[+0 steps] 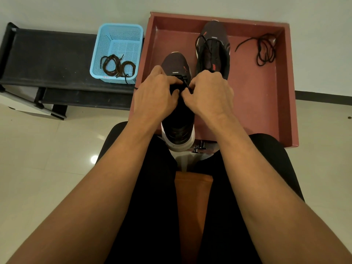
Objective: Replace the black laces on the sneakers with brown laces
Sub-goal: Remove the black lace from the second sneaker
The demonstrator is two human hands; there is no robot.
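A dark sneaker [178,126] lies at the near left edge of the red tray [266,92], heel toward me. My left hand [154,92] and my right hand [209,92] meet over its lacing area, and the fingertips of both pinch a dark lace [185,83] there. The second dark sneaker [213,48] stands farther back in the tray with a loose black lace threaded in it. A removed black lace [264,50] lies coiled at the tray's back right. Brown laces [118,66] lie in the blue basket [118,33].
The blue basket stands on a low black bench [47,60] left of the tray. My legs in black trousers [152,187] fill the lower view, on an orange seat [192,197]. Pale tiled floor lies on both sides.
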